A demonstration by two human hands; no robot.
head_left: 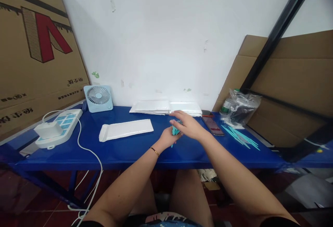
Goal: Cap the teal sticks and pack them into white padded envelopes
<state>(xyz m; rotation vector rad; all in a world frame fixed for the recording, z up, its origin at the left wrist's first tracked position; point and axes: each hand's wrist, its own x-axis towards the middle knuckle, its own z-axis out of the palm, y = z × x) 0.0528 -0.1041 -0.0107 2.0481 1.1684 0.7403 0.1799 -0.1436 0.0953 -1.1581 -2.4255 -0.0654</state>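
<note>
My left hand [167, 137] is closed around a small bundle of thin teal strips [174, 130] above the front middle of the table. Over the bundle's top end lies my right hand [191, 126], with its fingers stretched out and the palm side towards the strips; whether it presses on them I cannot tell. The bundle's lower end pokes out a little below my left hand. To the left of my hands a white padded envelope [127, 130] lies flat. More loose teal strips [240, 137] are spread on the table at the right.
Two stacks of white envelopes [151, 106] lie against the wall. A phone [213, 126] and a clear plastic bag [241, 107] are at the right. On the left stand a light blue fan [99, 98] and a power strip [63, 126] with a trailing white cable [90, 149].
</note>
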